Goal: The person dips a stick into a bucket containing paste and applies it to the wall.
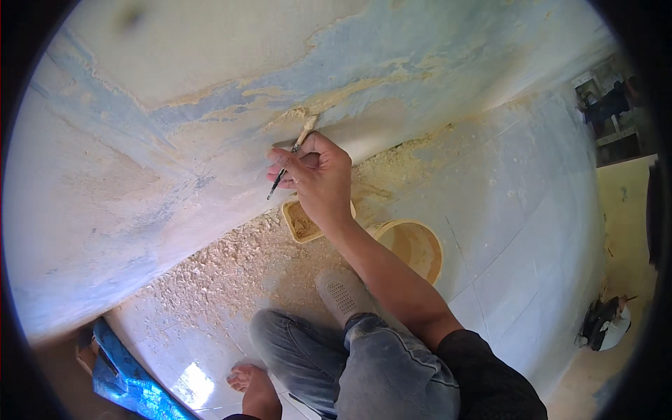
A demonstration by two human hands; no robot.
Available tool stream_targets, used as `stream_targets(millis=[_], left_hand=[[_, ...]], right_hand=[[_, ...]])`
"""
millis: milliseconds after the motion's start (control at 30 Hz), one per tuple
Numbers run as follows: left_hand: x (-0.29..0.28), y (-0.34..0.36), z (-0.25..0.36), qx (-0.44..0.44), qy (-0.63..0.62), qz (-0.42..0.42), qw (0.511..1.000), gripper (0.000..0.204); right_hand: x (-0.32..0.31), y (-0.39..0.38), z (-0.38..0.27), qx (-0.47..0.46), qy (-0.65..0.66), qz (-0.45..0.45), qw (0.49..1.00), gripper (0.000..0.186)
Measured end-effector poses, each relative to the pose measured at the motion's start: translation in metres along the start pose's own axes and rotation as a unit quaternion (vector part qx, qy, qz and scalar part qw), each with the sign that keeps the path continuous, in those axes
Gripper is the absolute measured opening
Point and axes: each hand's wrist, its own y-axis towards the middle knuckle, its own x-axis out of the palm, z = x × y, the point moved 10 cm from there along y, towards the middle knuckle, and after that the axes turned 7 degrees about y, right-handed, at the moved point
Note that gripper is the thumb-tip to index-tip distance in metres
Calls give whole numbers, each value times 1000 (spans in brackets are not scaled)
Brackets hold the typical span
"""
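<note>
My right hand (311,168) is closed around a thin brush-like tool (304,133), dark at its lower end. Its putty-coated head rests on the patchy pale-blue wall (196,84). Below that hand, a small rectangular tub (297,227) holds beige material, and a round cream bucket (427,248) stands to its right, partly behind my forearm. My left hand (248,381) is low by my jeans, its putty-marked fingers curled; I cannot make out whether anything is in them.
Flakes (224,273) litter the tiled floor (490,231) along the wall's foot, beside my shod foot (339,297). A shiny blue item (122,371) lies at bottom left. Another person (605,322) is at far right, below dark items (605,105) by the far wall.
</note>
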Motion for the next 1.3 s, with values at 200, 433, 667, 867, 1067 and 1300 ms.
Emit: stream_targets(millis=[200,433,667,867,1067,1300], left_hand=[[-3,-7,1,-2,21,13,1000,50],[-9,-10,14,52,90,-54,993,53],[-10,-8,12,48,43,-30,997,51],[11,1,-2,18,40,-59,997,51],[10,0,-1,14,19,-36,999,51],[-9,-14,12,25,51,-72,996,51]], right_hand=[[-11,-10,1,-48,-41,-53,997,19],[-20,-35,-12,-92,111,-19,989,17],[-24,-21,-10,-96,145,-26,984,33],[-7,-6,12,-90,182,-15,979,20],[-15,-4,16,-72,144,-20,987,26],[-27,-4,19,-78,127,5,989,20]])
